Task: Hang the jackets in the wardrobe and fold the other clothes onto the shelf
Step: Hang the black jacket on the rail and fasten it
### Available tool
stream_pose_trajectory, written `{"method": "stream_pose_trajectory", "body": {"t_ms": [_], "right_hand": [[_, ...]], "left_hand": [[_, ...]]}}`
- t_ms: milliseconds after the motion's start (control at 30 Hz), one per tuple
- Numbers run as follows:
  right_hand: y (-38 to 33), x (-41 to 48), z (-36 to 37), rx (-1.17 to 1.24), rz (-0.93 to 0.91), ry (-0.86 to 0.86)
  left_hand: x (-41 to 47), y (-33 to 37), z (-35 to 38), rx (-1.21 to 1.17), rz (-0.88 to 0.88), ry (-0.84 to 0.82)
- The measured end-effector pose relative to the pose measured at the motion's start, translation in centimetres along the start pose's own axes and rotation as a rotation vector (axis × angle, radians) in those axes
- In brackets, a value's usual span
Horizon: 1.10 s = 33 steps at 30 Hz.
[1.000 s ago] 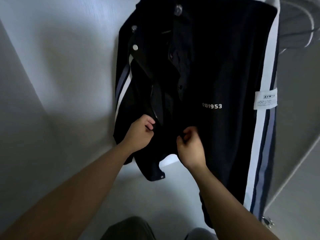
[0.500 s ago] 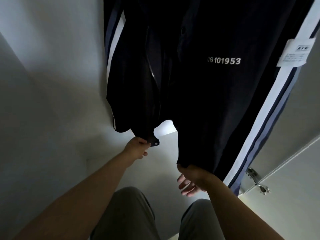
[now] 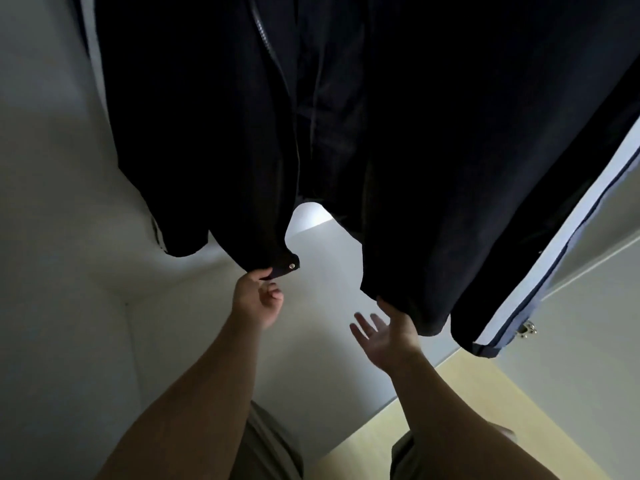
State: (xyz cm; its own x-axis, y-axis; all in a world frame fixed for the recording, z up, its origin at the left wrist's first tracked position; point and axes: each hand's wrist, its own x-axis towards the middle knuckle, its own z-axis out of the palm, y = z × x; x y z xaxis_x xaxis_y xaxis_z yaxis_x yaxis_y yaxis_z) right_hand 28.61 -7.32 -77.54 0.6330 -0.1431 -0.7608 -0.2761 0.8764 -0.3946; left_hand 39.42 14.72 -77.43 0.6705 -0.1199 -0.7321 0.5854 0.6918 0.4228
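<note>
Dark navy fabric jacket [image 3: 381, 133], frame top: apparently hung. Left hand [image 3: 258, 299] fingers pinch hem; right hand [image 3: 384, 336] fingers released. Folding not shown.

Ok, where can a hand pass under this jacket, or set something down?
Free: the arched gap between the jacket front panels, above the left hand and right hand; also the bare wardrobe floor below the hem, out to the left wall. Crowded: the right side, where the striped sleeve hangs beside the hinge.
</note>
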Motion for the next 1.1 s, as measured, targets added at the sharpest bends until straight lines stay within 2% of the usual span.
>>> {"method": "stream_pose_trajectory", "body": {"t_ms": [67,167,333,467,533,667,733,867,933,1033,1100], "right_hand": [[0.0,0.8,0.2,0.06,-0.069,-0.018],[-0.2,1.4,0.4,0.05,-0.11,-0.011],[-0.7,2.1,0.8,-0.054,-0.098,-0.027],[-1.4,3.1,0.9,-0.043,-0.144,0.02],[-1.9,3.6,0.5,-0.086,-0.208,0.049],[-2.5,4.4,-0.7,-0.298,-0.449,0.088],[-2.6,4.4,-0.4,-0.344,-0.517,0.052],[-2.6,4.8,0.6,-0.285,-0.498,-0.147],[-2.4,5.1,0.5,-0.438,-0.561,-0.189],[-2.3,5.2,0.4,-0.774,-0.736,-0.125],[-2.0,5.0,0.5,-0.836,-0.779,-0.145]], "left_hand": [[0.7,-0.3,-0.8,-0.074,-0.001,-0.054],[0.7,-1.5,-0.9,-0.041,-0.013,-0.071],[-1.6,-4.6,0.4,0.208,-0.032,0.022],[-2.9,-8.2,0.9,0.472,0.031,0.005],[-2.9,-8.4,1.9,0.558,0.089,-0.053],[-1.5,-7.8,2.9,0.553,0.163,-0.073],[-1.0,-7.9,3.0,0.518,0.16,-0.079],[-0.8,-8.3,3.8,0.472,0.174,-0.141],[-0.5,-8.3,4.0,0.456,0.205,-0.149],[-0.1,-8.2,4.2,0.432,0.246,-0.135],[0.0,-8.1,4.4,0.423,0.266,-0.125]]}}
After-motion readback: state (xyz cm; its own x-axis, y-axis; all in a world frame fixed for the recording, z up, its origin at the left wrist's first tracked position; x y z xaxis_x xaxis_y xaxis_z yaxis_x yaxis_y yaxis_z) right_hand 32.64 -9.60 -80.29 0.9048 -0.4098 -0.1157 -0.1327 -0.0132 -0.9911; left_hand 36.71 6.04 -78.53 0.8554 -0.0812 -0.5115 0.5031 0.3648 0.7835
